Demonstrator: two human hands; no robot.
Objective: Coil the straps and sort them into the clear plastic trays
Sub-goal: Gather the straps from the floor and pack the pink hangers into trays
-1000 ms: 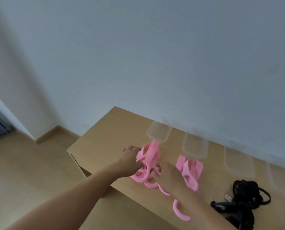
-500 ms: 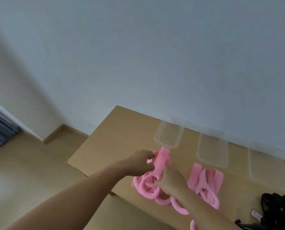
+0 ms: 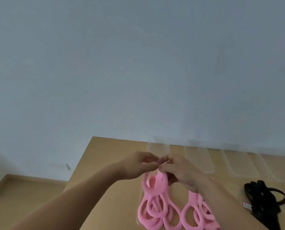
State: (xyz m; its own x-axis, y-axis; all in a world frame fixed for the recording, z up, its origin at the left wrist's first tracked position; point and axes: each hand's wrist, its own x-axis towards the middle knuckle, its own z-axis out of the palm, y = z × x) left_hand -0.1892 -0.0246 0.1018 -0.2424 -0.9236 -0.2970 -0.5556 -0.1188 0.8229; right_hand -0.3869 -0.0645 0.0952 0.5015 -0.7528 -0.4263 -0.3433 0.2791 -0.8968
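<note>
- Both hands raised over counter (image 3: 108,163): left hand (image 3: 138,165) and right hand (image 3: 180,170) fingertip to fingertip, each pinching top end of pink strap (image 3: 156,185).
- Hanging in loops from the pinch down to counter, near front edge.
- Second pink bundle (image 3: 196,211) just beside, partly hidden under right forearm.
- Clear trays (image 3: 198,160) in a row at back, against plain pale wall (image 3: 138,63).
- Black straps (image 3: 261,201) heaped at right.
- Wood floor (image 3: 22,193) lower left.
</note>
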